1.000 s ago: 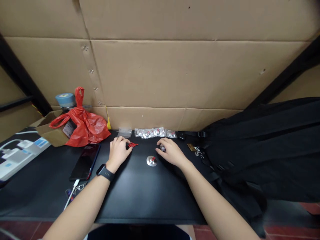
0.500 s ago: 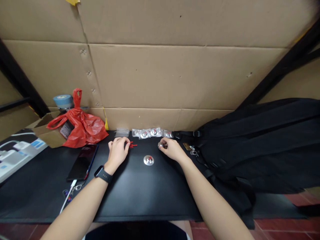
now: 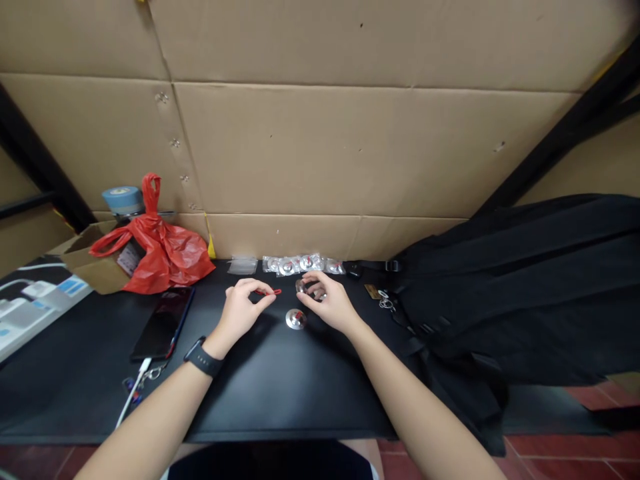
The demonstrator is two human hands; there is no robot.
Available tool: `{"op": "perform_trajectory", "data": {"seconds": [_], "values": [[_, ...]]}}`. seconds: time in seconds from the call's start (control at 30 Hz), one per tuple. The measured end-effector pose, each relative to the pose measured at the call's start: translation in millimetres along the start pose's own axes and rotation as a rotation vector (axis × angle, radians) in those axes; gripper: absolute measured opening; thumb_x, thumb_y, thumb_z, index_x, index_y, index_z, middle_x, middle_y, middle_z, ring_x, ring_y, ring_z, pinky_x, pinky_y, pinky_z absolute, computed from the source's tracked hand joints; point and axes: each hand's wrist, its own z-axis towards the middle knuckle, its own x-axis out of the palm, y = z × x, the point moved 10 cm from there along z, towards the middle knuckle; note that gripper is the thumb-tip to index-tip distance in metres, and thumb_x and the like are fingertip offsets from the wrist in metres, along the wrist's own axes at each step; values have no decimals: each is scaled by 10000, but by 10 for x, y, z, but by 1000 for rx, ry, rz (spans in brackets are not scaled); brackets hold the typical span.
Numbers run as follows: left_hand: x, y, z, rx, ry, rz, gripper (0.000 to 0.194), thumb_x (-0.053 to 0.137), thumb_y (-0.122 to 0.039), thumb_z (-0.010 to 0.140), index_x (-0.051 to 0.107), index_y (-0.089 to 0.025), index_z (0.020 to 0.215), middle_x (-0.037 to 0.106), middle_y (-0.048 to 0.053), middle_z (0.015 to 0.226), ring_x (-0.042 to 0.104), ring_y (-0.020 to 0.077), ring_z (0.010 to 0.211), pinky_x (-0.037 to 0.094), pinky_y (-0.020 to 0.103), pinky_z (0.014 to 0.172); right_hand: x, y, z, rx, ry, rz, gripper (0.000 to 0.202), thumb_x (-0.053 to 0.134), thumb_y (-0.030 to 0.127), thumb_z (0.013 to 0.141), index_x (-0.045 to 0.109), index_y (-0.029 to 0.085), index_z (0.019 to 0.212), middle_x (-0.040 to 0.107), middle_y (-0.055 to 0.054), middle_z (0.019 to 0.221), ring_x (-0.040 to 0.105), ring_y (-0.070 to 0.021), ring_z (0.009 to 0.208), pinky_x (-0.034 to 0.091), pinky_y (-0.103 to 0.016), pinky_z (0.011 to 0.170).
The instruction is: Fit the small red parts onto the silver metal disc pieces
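A piece of red cord (image 3: 278, 291) is pinched between the thumb and fingertips of my left hand (image 3: 243, 308). Facing it, my right hand (image 3: 330, 301) grips a small shiny metal disc (image 3: 301, 287) by its edge, with the other fingers curled; something shiny also shows under them. The cord and the held disc are apart. Just below, between the hands, a round metal disc with a red mark (image 3: 296, 319) lies on the black table (image 3: 295, 393). Behind the hands, several similar discs in clear wrappers (image 3: 289, 267) form a row, beside clear empty-looking bags (image 3: 243, 265).
On the left are a phone (image 3: 163, 325) with a white cable, a red plastic bag (image 3: 167, 257), a cardboard box (image 3: 93, 267) and a power strip (image 3: 45, 310). A black backpack (image 3: 525, 287) fills the right. Cardboard stands behind the table.
My right hand has moved left with the metal disc, toward my left hand. My left hand now lifts the red cord in a pinch and has turned slightly inward.
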Motion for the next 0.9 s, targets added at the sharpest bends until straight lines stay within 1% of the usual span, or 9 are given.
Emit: {"op": "perform_trajectory", "data": {"seconds": [0.07, 0.13, 0.2, 0.27, 0.43, 0.53, 0.63, 0.77, 0.9], "values": [[40, 9, -13, -19, 25, -104, 125, 741, -285, 786, 768, -237, 898, 765, 25, 907, 671, 210, 928, 501, 354, 902, 44, 170, -38, -67, 0, 29, 327, 698, 294, 792, 601, 228, 1098, 709, -57, 1070, 687, -173, 825, 534, -295, 704], [59, -2, -29, -30, 39, -161, 193, 746, -298, 791, 780, -244, 972, 768, 30, 919, 676, 210, 930, 510, 353, 907, 71, 317, -77, -135, -4, 61, 315, 687, 266, 809, 605, 233, 1112, 703, -60, 1090, 689, -184, 881, 541, -310, 735], [51, -28, -46, -27, 31, -165, 179, 748, -317, 796, 795, -262, 959, 766, 30, 932, 668, 214, 959, 510, 358, 922, 86, 416, -112, -180, -9, 104, 318, 678, 262, 829, 604, 237, 1138, 696, -70, 1116, 690, -197, 932, 552, -322, 753], [29, -57, -60, -16, 12, -157, 134, 751, -335, 795, 806, -273, 901, 763, 31, 931, 658, 217, 971, 515, 357, 917, 93, 474, -139, -204, -19, 162, 327, 677, 276, 846, 597, 239, 1160, 685, -82, 1144, 690, -204, 960, 564, -330, 759], [18, -138, -75, 13, 5, -83, 93, 728, -324, 829, 801, -281, 866, 756, 24, 903, 632, 213, 981, 501, 360, 916, 135, 582, -190, -256, -40, 217, 292, 710, 261, 837, 620, 241, 1115, 683, -88, 1153, 677, -217, 1020, 577, -340, 780], [19, -195, -76, 21, 14, 24, 81, 710, -297, 851, 788, -280, 859, 735, 23, 933, 598, 220, 1028, 471, 381, 931, 168, 628, -211, -278, -42, 205, 281, 728, 261, 827, 633, 242, 1091, 687, -89, 1154, 660, -228, 1071, 580, -346, 795], [14, -253, -81, 31, 19, 87, 77, 705, -282, 855, 782, -280, 861, 707, 31, 975, 566, 230, 1071, 445, 395, 952, 177, 644, -220, -284, -45, 197, 282, 735, 274, 824, 635, 240, 1086, 690, -92, 1168, 662, -229, 1071, 582, -356, 808], [14, -291, -87, 45, 23, 90, 85, 697, -288, 856, 780, -274, 872, 684, 41, 997, 551, 237, 1078, 434, 401, 975, 169, 636, -221, -274, -54, 169, 288, 740, 284, 821, 636, 239, 1086, 700, -90, 1165, 671, -230, 1056, 581, -368, 820], [25, -249, -87, 33, 24, 29, 98, 681, -303, 861, 765, -252, 867, 666, 49, 1013, 557, 235, 1065, 440, 395, 985, 173, 628, -216, -261, -49, 173, 307, 751, 300, 811, 637, 247, 1091, 703, -87, 1167, 674, -233, 1056, 584, -372, 819]]}}
